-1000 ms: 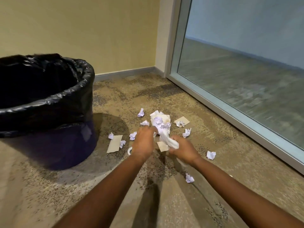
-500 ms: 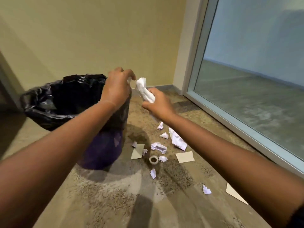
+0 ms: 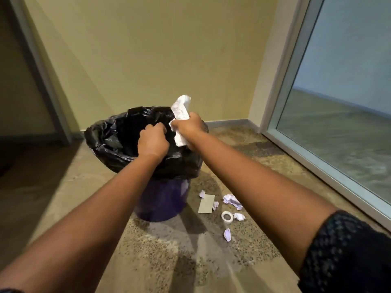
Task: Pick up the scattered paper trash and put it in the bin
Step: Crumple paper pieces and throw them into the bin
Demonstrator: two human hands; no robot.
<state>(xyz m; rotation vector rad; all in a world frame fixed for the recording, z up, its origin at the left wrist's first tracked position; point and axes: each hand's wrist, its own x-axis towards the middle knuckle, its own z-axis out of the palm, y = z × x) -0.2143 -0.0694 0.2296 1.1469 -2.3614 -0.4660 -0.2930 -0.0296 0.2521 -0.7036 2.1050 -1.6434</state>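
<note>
Paper trash is partly in hand and partly on the floor. A crumpled white sheet [image 3: 181,109] is clamped in the right hand [image 3: 188,129]. The fingers are curled round its middle, so one end sticks up above the fist and the other hangs below it. The hand holds the sheet over the far right side of the bin [image 3: 163,199], a purple tub lined with a black bag [image 3: 101,134] folded out over the rim.

The left hand [image 3: 153,140] hovers over the bin's mouth just beside the right hand, its back to the camera. Its fingers are curled downward, and the palm is hidden, so it cannot be told whether they hold anything.

More pieces lie on the speckled carpet floor [image 3: 148,261], to the right of the bin's base. A small scrap [image 3: 202,193] lies at the top corner of a flat brown card piece [image 3: 207,203], and a second small scrap [image 3: 215,205] is at the card's right edge. A larger crumpled wad [image 3: 231,200] lies near them, partly under the line of the right forearm. Nearer the camera a white tape roll [image 3: 227,216] lies flat, with a crumpled ball [image 3: 239,216] just beside it. A last scrap [image 3: 227,234] lies apart, nearer still.

A dark patterned sleeve [image 3: 342,250] covers the right upper arm. A glass panel [image 3: 338,123] runs along the right, and a yellow wall [image 3: 148,49] stands behind the bin.
</note>
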